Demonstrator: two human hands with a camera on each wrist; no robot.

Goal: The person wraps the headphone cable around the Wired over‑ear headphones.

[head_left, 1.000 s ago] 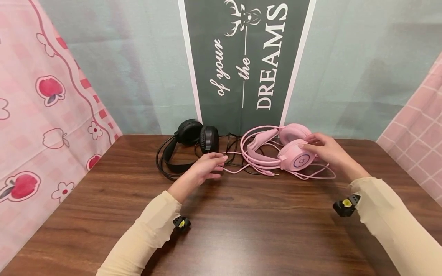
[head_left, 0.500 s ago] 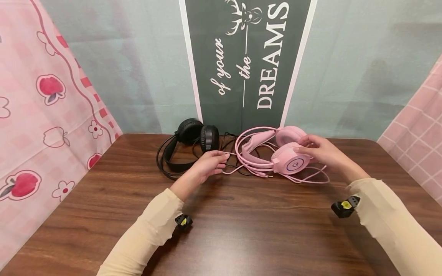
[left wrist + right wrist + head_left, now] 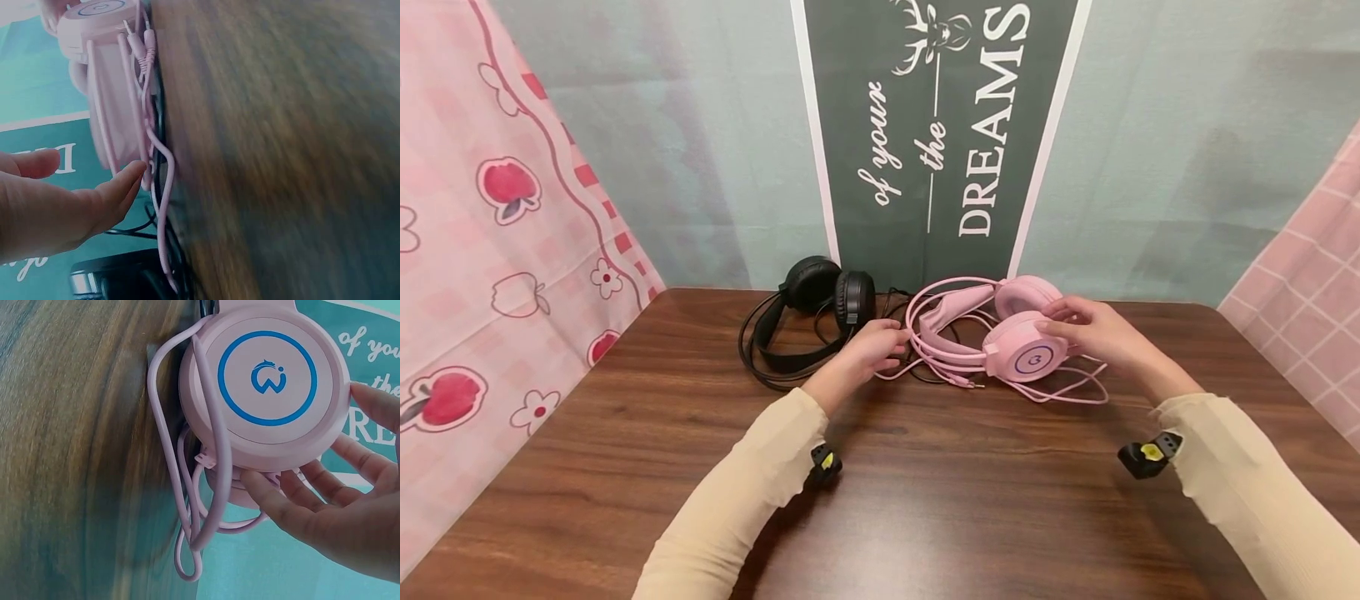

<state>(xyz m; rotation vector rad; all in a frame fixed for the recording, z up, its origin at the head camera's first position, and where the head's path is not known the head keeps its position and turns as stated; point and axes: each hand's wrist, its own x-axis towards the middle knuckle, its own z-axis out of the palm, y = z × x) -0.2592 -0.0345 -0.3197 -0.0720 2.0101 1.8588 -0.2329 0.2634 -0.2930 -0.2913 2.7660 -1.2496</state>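
Observation:
Pink over-ear headphones (image 3: 951, 310) lie on the brown table, headband to the left and ear cups to the right. My right hand (image 3: 1093, 332) holds the near ear cup (image 3: 269, 387), thumb at its edge and fingers bent around the side. At the other end, my left hand (image 3: 871, 346) reaches to the headband, and its extended fingertips are right at the band (image 3: 103, 112) in the left wrist view. Its thumb stands apart from the fingers. Just left of that hand are black headphones (image 3: 854, 302), partly behind it.
Thin pink cable (image 3: 165, 187) loops around the pink headphones, its plugs (image 3: 137, 47) resting by the band. Black cable (image 3: 891, 304) tangles between the two headsets. A fabric backdrop (image 3: 700, 150) rises at the table's (image 3: 970, 483) back edge, with pink cloth (image 3: 512, 275) on the left.
The pink headphones have slid a little left along with my right hand. My left hand has moved right, from over the cable to the headband. The black headphones have stayed put.

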